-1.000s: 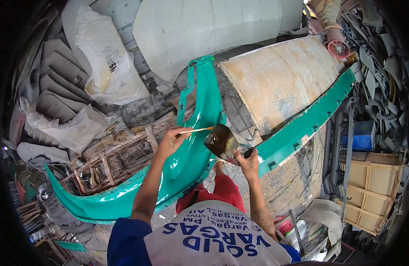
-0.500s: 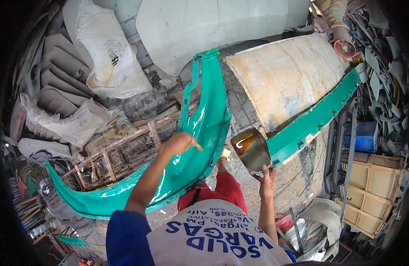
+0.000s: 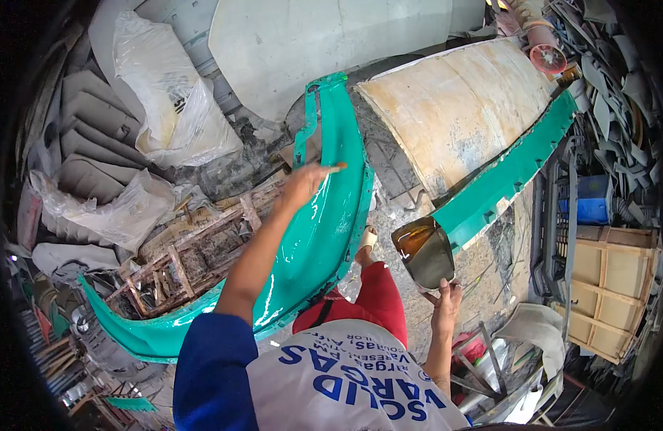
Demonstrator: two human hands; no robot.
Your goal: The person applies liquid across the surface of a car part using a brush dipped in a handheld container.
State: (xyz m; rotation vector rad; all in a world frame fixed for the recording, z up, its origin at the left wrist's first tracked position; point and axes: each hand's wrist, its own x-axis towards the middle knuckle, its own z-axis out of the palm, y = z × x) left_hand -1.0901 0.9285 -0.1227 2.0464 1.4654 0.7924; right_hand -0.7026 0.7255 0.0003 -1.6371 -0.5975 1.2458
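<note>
In the head view, my left hand (image 3: 306, 185) is closed around a small brush (image 3: 338, 167) with an orange-brown tip. It is over the upper part of a long, curved green moulding (image 3: 288, 276) shaped like a vehicle bumper. Glossy wet-looking streaks shine along its inner face. My right hand (image 3: 445, 302) grips the near edge of an open cut-off container (image 3: 433, 266), which is tilted and has amber liquid inside. Whether the brush touches the green surface, I cannot tell.
A second green strip (image 3: 515, 172) lies to the right beside a large tan panel (image 3: 468, 108). A rusty frame (image 3: 181, 269) sits under the curved moulding. White plastic sacks (image 3: 166, 93) are at the left, and a blue container (image 3: 594, 199) and wooden crate (image 3: 608, 294) at the right.
My left hand has moved up along the green moulding with the brush. My right hand and the container have shifted slightly right and down. The whole view has shifted a little.
</note>
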